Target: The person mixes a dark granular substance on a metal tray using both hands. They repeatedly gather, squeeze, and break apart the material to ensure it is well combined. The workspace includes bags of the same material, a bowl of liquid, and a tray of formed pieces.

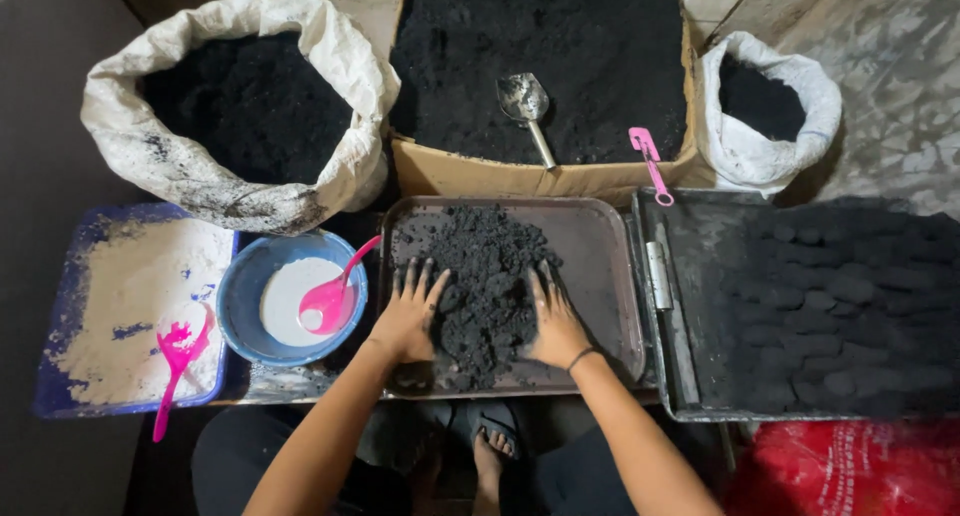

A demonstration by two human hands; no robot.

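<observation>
Left hand (408, 314) and right hand (553, 321): grips released, palms down, fingers spread, flanking black powder heap (487, 281) on brown tray (600, 266). Table (270, 384) low; grey floor (60, 126) around.

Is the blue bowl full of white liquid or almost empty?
Neither: the blue bowl is partly filled. White liquid covers its bottom only, and a pink ladle rests in it.

cardboard box (470, 171): far end cut off by the top edge
red bag (850, 471): only a corner shows — the bottom edge cuts it
left hand (408, 316): palm hidden, pressed on the dark pile (490, 276)
right hand (553, 321): palm hidden likewise
metal scoop (524, 101): bowl part-buried — contents unclear
</observation>
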